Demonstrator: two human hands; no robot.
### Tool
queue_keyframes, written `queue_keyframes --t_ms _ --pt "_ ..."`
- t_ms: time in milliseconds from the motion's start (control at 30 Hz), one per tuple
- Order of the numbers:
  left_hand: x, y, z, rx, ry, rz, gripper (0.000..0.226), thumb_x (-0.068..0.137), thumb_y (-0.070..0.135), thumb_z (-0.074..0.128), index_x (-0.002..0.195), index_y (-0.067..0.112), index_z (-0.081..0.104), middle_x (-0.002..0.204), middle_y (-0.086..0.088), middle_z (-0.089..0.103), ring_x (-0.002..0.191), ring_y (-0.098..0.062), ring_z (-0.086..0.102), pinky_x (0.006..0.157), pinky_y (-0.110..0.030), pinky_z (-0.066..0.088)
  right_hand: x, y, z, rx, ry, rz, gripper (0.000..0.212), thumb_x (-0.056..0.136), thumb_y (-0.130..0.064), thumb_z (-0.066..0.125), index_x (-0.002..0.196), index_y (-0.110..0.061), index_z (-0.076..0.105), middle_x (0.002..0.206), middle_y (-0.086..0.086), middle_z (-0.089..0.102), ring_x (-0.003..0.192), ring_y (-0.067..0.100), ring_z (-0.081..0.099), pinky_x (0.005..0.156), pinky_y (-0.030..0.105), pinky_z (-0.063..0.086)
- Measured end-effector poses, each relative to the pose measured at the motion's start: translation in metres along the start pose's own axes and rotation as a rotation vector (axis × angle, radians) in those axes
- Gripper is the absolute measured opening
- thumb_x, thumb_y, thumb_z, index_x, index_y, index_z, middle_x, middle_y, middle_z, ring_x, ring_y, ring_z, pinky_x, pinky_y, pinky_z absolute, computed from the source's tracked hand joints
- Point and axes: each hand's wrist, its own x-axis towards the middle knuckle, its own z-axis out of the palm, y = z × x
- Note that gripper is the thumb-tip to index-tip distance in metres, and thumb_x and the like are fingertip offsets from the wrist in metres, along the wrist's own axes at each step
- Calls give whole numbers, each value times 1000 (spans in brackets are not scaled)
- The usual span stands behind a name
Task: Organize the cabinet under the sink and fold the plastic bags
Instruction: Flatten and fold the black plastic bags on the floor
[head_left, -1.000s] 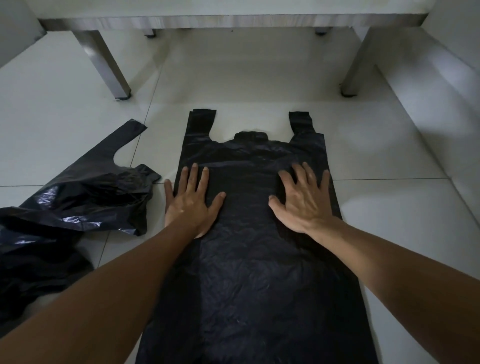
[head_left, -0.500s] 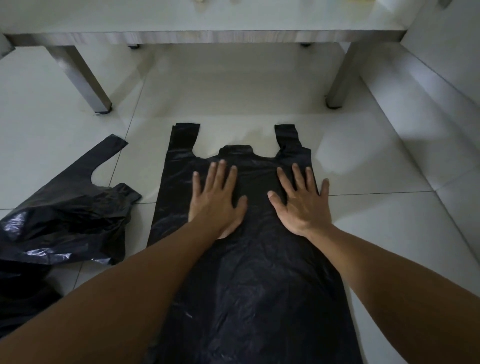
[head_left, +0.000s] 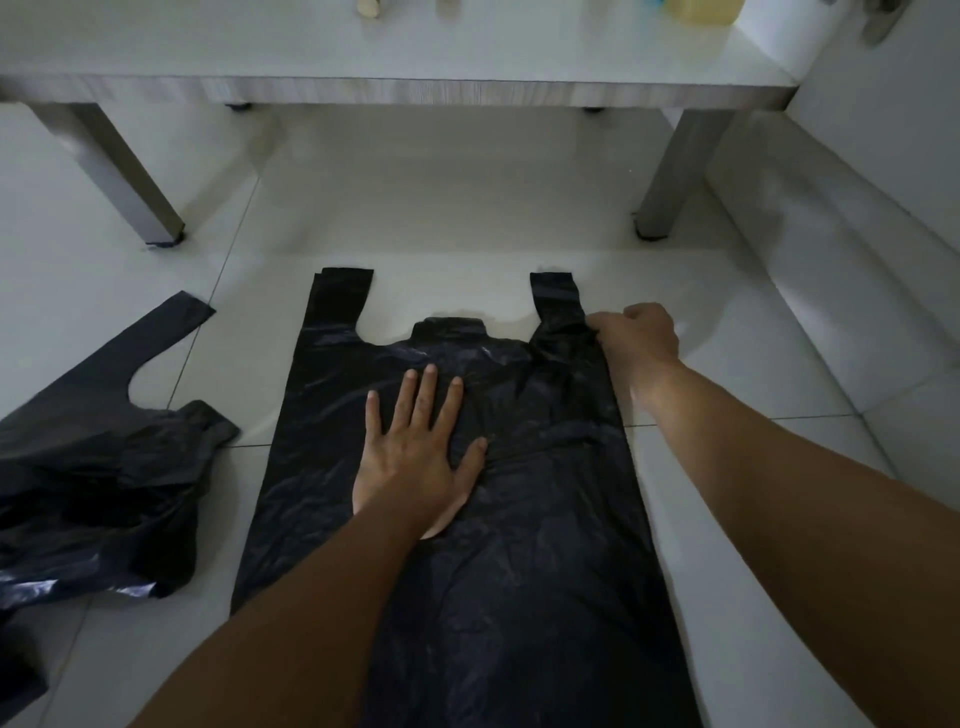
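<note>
while the view looks down from the head camera, the scene reads as follows, largest to smallest:

floor: pale tiles (head_left: 727, 519) fill most of the frame, with grout lines crossing at mid height.

table: a low white table (head_left: 415, 62) spans the top of the frame; its two near legs stand at upper left and upper right, and a few small items sit on its top edge, too cropped to identify.

flat black bag: a black plastic bag (head_left: 545, 571) lies spread flat on the tiles in the centre. its long axis runs from the bottom of the frame to the middle, and its two handles point up the frame toward the table; the bottom end runs out of view.

crumpled black bag: a second black bag (head_left: 93, 467) lies bunched at the left edge, well apart from the flat one, one handle pointing toward the upper right.

left hand: the left hand (head_left: 421, 447) lies palm down on the upper middle of the flat bag, fingers straight and spread, pressing it to the floor.

right hand: the right hand (head_left: 639, 338) is at the bag's right edge just below the right handle, fingers curled and pinching the plastic, which puckers there.

hands together: they are apart, both on the same bag.
</note>
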Motion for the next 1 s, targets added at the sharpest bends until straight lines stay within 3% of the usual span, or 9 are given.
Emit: queue_keyframes --t_ms 67,133,200,333,500,600,800,900,1000 --pt "0 0 0 -4 -1 -2 75 87 68 -7 150 29 -22 158 0 -28 145 -18 -26 118 -52 -10 5 -6 2 89 -6 -23 28 64 -29 72 70 -19 45 71 1 43 69 19 49 60 26 39" --pt "1 0 0 1 -5 -3 76 86 68 -9 150 30 -23 157 0 -29 145 -18 -27 118 -52 -10 10 -13 2 150 6 1 28 70 -22 75 65 -11 50 72 6 55 69 21 58 58 28 44" --pt "0 0 0 -1 -9 -4 76 86 68 -8 150 30 -23 157 0 -30 144 -18 -28 118 -52 -10 11 -22 1 249 -33 92 25 74 -23 80 75 -7 60 84 9 67 74 22 66 57 24 53" --pt "0 0 -1 -10 -9 -2 75 87 67 -7 150 30 -23 157 0 -30 144 -18 -29 118 -53 -10 7 -40 -1 348 -99 187 33 79 -18 81 104 -5 65 94 7 68 72 13 63 30 11 37" --pt "0 0 -1 -11 -9 -3 74 88 68 -6 149 30 -24 157 1 -31 144 -17 -29 118 -52 -10 8 -60 -9 460 16 92 18 71 -17 83 81 -18 68 89 0 67 77 10 62 58 24 38" --pt "0 0 -1 -13 -5 -3 74 88 67 -5 150 30 -23 157 1 -30 144 -17 -28 118 -52 -11 8 -53 -10 440 29 72 14 77 -20 75 87 -14 66 93 3 71 74 13 59 62 27 42" --pt "-1 0 -1 -11 8 -1 73 90 67 -2 150 30 -23 158 0 -28 144 -18 -27 118 -52 -10 11 -30 6 48 -5 88 53 77 -52 68 103 -6 60 101 7 63 90 24 63 85 39 56" --pt "-1 0 -1 -9 4 -2 74 89 67 -4 149 30 -23 157 0 -28 145 -18 -27 118 -52 -11 9 -29 11 -249 44 -94 52 87 -48 63 118 -7 53 106 8 57 93 23 56 82 34 47" --pt "-1 0 -1 -13 3 -4 74 88 67 -5 149 30 -24 157 0 -29 144 -18 -28 118 -52 -10 9 -26 18 -550 117 -291 54 89 -43 62 133 -14 49 127 11 54 118 31 50 97 41 44"
